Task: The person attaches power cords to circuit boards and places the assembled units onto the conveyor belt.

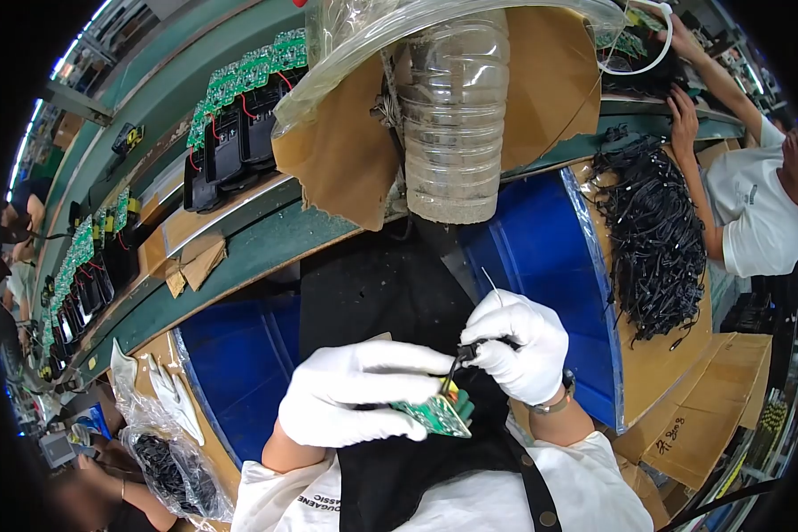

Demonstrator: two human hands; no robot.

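Note:
My left hand [355, 395], in a white glove, is closed around a small green circuit board [443, 417] with a yellow part on it, in front of my chest. My right hand [519, 346], gloved too, pinches a black cable [465, 355] just above the board. The cable runs down toward the board; whether it is joined there is hidden by my fingers. From the top of my right hand a thin pale rod or wire [490, 282] sticks up; its kind is unclear.
Ahead stands a clear plastic bottle [452, 124] against cardboard. Green boards [248, 71] with black housings [230, 151] line the bench at left. A pile of black cables [652, 239] lies right, near another person [754, 204]. Blue bins [541, 266] flank me.

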